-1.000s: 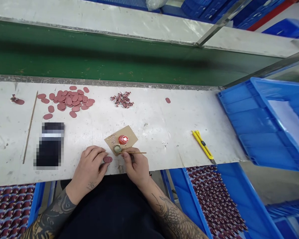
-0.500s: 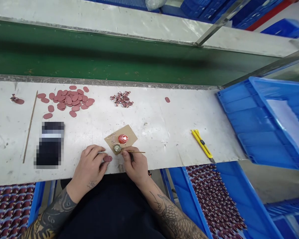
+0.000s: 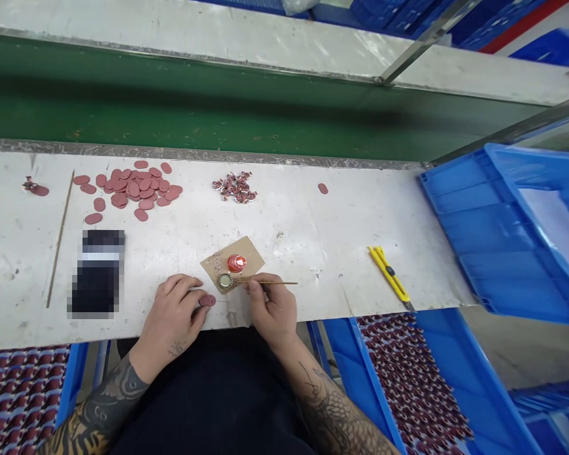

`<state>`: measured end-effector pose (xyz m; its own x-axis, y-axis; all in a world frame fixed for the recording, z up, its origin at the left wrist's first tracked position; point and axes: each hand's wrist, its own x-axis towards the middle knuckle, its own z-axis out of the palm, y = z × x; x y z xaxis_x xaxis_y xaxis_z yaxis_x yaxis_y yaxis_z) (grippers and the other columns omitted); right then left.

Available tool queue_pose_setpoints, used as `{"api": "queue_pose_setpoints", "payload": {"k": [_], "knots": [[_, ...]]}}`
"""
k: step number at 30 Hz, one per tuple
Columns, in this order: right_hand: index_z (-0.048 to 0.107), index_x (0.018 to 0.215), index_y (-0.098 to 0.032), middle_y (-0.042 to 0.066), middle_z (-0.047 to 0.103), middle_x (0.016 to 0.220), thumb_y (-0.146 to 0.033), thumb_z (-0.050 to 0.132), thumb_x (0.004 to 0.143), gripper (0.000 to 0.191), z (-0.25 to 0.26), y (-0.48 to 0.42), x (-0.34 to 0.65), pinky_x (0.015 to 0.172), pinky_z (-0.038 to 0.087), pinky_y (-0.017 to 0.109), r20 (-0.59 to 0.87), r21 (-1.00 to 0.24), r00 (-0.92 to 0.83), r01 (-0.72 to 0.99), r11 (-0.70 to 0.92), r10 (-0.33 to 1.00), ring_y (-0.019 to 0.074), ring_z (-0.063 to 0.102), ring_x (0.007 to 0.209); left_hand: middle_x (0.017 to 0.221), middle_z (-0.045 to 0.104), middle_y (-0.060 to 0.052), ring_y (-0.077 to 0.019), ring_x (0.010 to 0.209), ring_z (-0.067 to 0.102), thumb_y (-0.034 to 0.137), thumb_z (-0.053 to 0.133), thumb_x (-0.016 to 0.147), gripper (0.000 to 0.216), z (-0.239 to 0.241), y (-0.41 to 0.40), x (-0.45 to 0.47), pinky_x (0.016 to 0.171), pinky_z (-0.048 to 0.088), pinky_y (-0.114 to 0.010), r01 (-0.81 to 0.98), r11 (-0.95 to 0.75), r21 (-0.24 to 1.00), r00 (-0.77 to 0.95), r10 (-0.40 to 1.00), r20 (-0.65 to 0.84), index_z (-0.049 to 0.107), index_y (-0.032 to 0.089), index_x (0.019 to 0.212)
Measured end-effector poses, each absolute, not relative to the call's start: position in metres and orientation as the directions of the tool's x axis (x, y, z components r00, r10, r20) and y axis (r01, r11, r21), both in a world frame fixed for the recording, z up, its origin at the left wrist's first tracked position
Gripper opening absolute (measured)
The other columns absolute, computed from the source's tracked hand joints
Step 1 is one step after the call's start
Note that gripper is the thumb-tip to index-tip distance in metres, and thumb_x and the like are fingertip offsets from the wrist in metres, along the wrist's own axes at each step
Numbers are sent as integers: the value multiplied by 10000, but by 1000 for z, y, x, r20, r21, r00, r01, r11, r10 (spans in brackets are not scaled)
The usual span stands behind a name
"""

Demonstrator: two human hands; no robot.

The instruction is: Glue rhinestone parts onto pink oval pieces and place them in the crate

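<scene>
My left hand (image 3: 173, 316) rests on the white bench and pins a dark red oval piece (image 3: 207, 301) under thumb and forefinger. A thin wooden stick (image 3: 270, 282) is pinched in my right hand (image 3: 274, 309), its tip lying at a small round metal cap (image 3: 226, 281). That cap sits on a brown card (image 3: 232, 264) beside a shiny red blob (image 3: 236, 263).
A heap of red oval pieces (image 3: 133, 189) and a pile of small red-and-white bits (image 3: 234, 187) lie farther back. A long stick (image 3: 59, 237) and a black object (image 3: 97, 272) are to the left, a yellow utility knife (image 3: 389, 273) to the right. Blue crates (image 3: 459, 227) stand right; a green conveyor belt (image 3: 218, 114) runs behind.
My right hand has shifted slightly right, drawing the stick back a little from the cap. The left hand stays on the oval piece.
</scene>
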<state>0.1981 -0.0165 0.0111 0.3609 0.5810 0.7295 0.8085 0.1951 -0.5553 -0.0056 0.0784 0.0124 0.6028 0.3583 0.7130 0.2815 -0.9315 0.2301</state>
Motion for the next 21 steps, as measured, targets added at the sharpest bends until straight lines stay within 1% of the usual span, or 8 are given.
{"api": "queue_pose_setpoints", "payload": {"k": [2,4,6,9,11,13,16,21], "knots": [[596,1005,-163,45,686,843,-262,529,993,120,11,-14,207,637,508,284,732,-539,360,825,169,578,159,663,723,1185,606,-27,-201,1167,500,204,609,957,109,13,79,-5,965,441,-409,282,-931,233,595,360,719,655,193,1055],[601,989,-164,41,687,831,-263,535,985,119,11,-14,211,608,501,279,753,-499,333,851,163,568,157,661,699,1190,605,-27,-204,1169,501,199,621,949,111,12,79,-4,968,439,-415,284,-930,233,588,361,724,654,191,1055],[596,990,-164,36,681,818,-247,534,984,104,11,-15,210,600,495,277,771,-488,333,856,168,543,154,657,688,1191,604,-27,-208,1165,502,196,629,941,118,12,79,-4,960,441,-416,284,-932,224,584,354,731,655,191,1057],[587,1020,-176,28,672,852,-199,542,979,65,10,-20,201,659,509,267,787,-503,316,826,255,530,145,669,749,1184,606,-26,-208,1163,501,200,628,943,116,12,80,-5,951,443,-411,284,-933,221,591,352,726,664,196,1053],[585,1027,-192,15,666,880,-162,552,966,75,11,-21,191,694,514,250,787,-498,252,799,338,563,129,666,773,1183,606,-26,-209,1170,498,206,624,947,115,13,80,-6,961,439,-412,287,-932,222,600,356,716,673,201,1051],[582,1007,-200,-1,658,870,-136,554,955,88,11,-20,182,689,507,229,787,-469,168,788,399,594,111,649,756,1189,604,-28,-211,1175,495,208,622,948,120,15,79,-6,968,436,-414,296,-928,227,604,366,708,681,206,1052],[576,976,-190,-1,648,855,-128,539,956,75,10,-15,174,681,496,229,787,-412,93,815,408,610,113,632,759,1188,603,-30,-212,1171,497,211,613,953,119,17,77,-6,961,436,-413,305,-921,241,609,383,695,689,214,1046],[545,988,-175,21,624,855,-129,530,956,58,2,-10,176,695,497,267,782,-371,27,823,430,622,132,603,767,1178,608,-34,-214,1167,497,222,596,963,112,17,75,-6,967,435,-416,306,-920,243,610,386,692,687,202,1025]]}}
